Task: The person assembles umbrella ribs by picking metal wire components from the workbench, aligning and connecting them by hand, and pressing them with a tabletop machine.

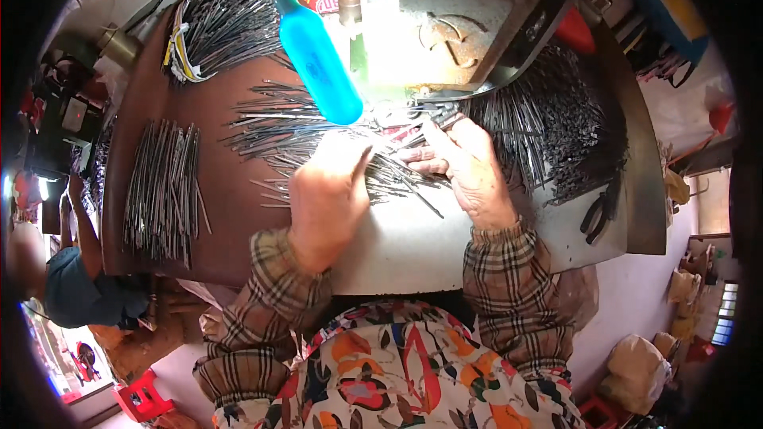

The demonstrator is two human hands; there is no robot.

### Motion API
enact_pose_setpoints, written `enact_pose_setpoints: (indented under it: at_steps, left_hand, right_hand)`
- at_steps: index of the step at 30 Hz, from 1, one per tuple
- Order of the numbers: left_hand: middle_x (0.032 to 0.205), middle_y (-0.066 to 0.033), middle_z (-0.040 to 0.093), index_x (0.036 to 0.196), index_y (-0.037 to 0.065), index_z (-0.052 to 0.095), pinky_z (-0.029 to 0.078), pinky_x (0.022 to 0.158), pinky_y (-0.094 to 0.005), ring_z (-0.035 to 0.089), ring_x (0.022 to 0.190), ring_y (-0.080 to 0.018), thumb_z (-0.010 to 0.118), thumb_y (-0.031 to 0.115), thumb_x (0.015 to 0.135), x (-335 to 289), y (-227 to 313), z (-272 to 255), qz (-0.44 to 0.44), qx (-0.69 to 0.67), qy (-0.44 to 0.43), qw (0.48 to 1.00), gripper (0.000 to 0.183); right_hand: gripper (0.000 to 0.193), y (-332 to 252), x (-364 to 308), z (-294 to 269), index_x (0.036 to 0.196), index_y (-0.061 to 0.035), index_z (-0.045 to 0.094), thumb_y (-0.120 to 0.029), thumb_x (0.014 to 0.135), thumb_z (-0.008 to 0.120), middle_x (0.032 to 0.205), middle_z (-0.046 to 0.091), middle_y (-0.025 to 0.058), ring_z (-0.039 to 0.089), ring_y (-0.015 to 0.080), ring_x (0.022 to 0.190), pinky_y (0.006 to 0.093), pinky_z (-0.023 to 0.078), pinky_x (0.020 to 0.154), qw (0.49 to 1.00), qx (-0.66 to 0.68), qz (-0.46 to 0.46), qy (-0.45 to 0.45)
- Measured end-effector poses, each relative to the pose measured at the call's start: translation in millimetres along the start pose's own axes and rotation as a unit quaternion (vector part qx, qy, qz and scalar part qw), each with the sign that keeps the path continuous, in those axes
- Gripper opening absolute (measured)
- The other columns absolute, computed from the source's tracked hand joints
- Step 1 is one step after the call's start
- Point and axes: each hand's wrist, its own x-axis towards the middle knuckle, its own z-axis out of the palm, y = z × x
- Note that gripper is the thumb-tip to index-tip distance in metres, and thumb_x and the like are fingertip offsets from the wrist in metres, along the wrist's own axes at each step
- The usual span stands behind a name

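Observation:
My left hand (330, 191) is closed over a loose heap of thin dark rods (278, 123) in the middle of the worktable. Glare washes out its fingertips, so what they hold cannot be made out. My right hand (473, 171) pinches the end of a thin dark rod (449, 117) between thumb and fingers, right below the metal machine (449, 36). More rods lie between the two hands, fanned over a pale plate (397, 246). A blue lamp head (322, 63) on a bent neck hangs just above my left hand.
On the table (230, 246) lie a rod bundle (163, 191) at left, a banded bundle (230, 20) at back left and a dense dark pile (548, 127) at right. A black-handled tool (600, 214) rests at the right edge. Another person (87, 286) works at far left.

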Motion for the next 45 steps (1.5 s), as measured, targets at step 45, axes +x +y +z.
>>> enact_pose_setpoints:
  at_steps: [45]
  left_hand:
    - [0.074,-0.0123,0.06,0.092,-0.002,0.067,0.047,0.063,-0.0282,0.058,0.065,-0.0194,0.059,-0.013,0.076,50,-43,46,0.088,-0.275,0.035,0.957,0.021]
  right_hand:
    - [0.021,18,23,-21,0.113,0.0,0.055,-0.012,0.096,0.058,0.099,0.067,0.0148,0.07,0.0236,0.085,0.0336,0.059,0.075,0.988,0.085,-0.08,0.105]
